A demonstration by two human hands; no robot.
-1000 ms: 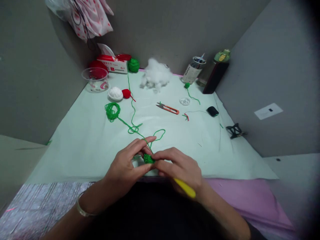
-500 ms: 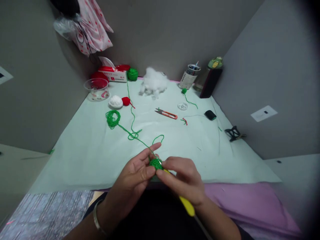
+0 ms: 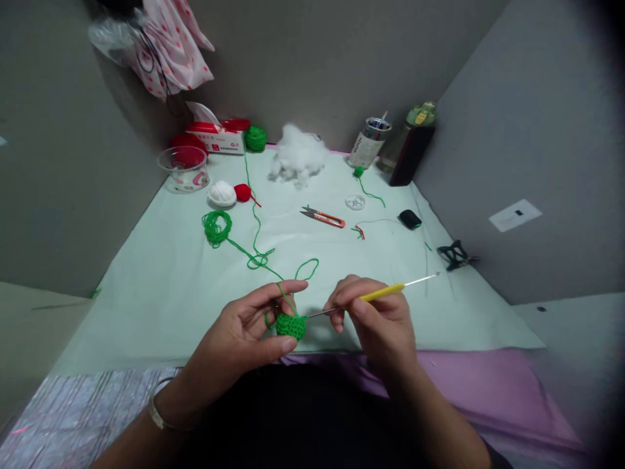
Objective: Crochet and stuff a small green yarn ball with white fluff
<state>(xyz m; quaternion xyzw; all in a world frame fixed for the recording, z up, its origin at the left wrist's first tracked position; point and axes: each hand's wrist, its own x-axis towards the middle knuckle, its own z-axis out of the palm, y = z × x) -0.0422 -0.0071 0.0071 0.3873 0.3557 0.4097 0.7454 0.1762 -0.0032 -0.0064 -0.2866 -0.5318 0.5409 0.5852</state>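
Near the front edge of the table, my left hand [image 3: 247, 326] pinches a small green crochet piece [image 3: 291, 327] between thumb and fingers, with its index finger stretched out. Green yarn [image 3: 263, 266] runs over that hand from a loose coil [image 3: 217, 228] further back. My right hand [image 3: 375, 312] grips a crochet hook [image 3: 383, 293] by its yellow handle. One thin metal end meets the top right edge of the green piece; the other hooked end points up to the right.
Thread snips [image 3: 325, 217] lie mid-table. Behind them are white stuffing [image 3: 299, 155], a pen can [image 3: 366, 146] and a bottle [image 3: 415, 143]. At left stand a clear tub [image 3: 184, 170], a tissue box [image 3: 222, 140], white yarn [image 3: 222, 193] and red yarn [image 3: 243, 192]. A black claw clip [image 3: 455, 255] lies right.
My right hand has moved right and turned, so the hook now lies across it, its far end raised. The green piece has shifted slightly left and shows more of its side.
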